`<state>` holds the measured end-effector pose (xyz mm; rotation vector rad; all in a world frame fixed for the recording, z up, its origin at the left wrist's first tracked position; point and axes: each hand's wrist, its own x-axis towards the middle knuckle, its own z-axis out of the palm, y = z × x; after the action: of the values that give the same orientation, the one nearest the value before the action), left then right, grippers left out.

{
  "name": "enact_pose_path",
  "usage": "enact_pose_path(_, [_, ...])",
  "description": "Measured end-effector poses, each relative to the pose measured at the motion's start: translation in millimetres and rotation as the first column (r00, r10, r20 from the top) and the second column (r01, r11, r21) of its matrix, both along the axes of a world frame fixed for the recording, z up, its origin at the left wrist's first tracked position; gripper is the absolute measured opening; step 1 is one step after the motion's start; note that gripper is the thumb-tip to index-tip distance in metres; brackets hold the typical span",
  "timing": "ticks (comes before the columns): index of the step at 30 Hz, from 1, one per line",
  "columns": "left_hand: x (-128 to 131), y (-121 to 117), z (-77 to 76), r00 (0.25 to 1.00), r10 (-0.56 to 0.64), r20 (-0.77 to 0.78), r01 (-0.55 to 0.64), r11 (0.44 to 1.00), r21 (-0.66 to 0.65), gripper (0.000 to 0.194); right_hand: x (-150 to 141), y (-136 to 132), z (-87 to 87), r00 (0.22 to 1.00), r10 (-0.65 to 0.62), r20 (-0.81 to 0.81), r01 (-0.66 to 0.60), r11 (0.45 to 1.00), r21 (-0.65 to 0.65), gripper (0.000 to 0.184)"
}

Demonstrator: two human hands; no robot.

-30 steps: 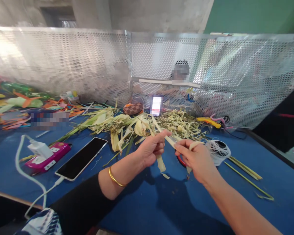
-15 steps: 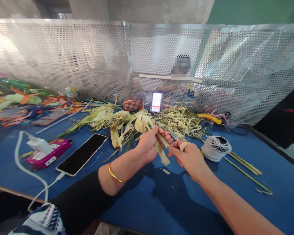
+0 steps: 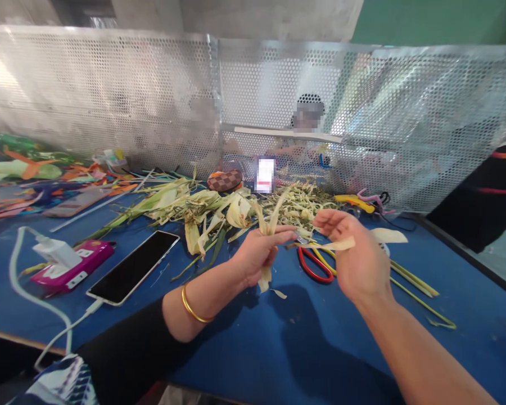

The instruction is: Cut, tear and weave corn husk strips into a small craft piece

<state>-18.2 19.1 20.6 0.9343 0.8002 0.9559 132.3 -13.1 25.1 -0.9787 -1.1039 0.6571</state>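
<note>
My left hand [image 3: 257,256] is closed around a small bundle of pale corn husk strips [image 3: 266,225], held upright over the blue table [image 3: 253,349]. My right hand [image 3: 356,253] pinches one long husk strip [image 3: 333,245] and holds it stretched out sideways from the bundle. Red-handled scissors [image 3: 314,267] lie on the table just below and between my hands. A heap of husks and green leaves [image 3: 202,211] lies behind my left hand.
A black phone [image 3: 132,267] on a white cable and a pink power bank [image 3: 69,267] with a white plug lie at left. Shredded husk [image 3: 297,205] is piled at centre back. Thin green sticks [image 3: 417,287] lie at right. A perforated metal screen [image 3: 152,107] stands behind, with a person beyond it.
My right hand has lifted and moved right, drawing a husk strip out from the bundle in my left hand. The scissors are now uncovered. The thread spool is now hidden behind my right hand.
</note>
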Motion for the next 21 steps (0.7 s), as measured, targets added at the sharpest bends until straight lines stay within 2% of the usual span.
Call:
enact_pose_path(3, [3.1,-8.5,-2.1,0.991,-0.031,-0.133,0.047,0.993,0.113,0.023,-5.2,2.4,-8.5,0.997,0.060,0.044,-0.058,0.996,-0.066,0.031])
enact_pose_path(6, [4.7,-12.1,-2.5,0.980,-0.051,-0.195,0.091,0.976,0.200,0.017,-11.0,5.5,-21.4,0.990,0.126,0.069,-0.117,0.986,-0.119,0.036])
enact_pose_path(9, [5.5,-11.7,-3.1,0.972,-0.059,-0.228,0.122,0.954,0.274,0.007,-11.0,7.1,-27.0,0.988,0.113,0.110,-0.096,0.984,-0.149,0.039])
enact_pose_path(13, [3.3,-5.4,-4.4,0.958,0.064,-0.280,0.041,0.934,0.355,0.025,-2.1,3.9,-14.9,0.983,0.015,0.183,0.027,0.974,-0.226,0.028])
enact_pose_path(15, [1.1,-1.1,-4.3,0.952,0.092,-0.292,0.020,0.933,0.360,0.025,4.2,2.0,-5.0,0.991,0.037,0.127,0.001,0.958,-0.288,0.022])
enact_pose_path(18, [-1.8,4.0,-3.0,0.943,0.133,-0.304,-0.011,0.929,0.370,0.028,13.5,1.7,5.7,0.997,0.068,0.039,-0.051,0.938,-0.342,0.026])
enact_pose_path(21, [-3.3,6.0,-0.3,0.928,0.174,-0.328,-0.030,0.916,0.400,0.031,20.8,3.5,8.0,0.991,0.042,0.127,0.006,0.934,-0.356,0.029])
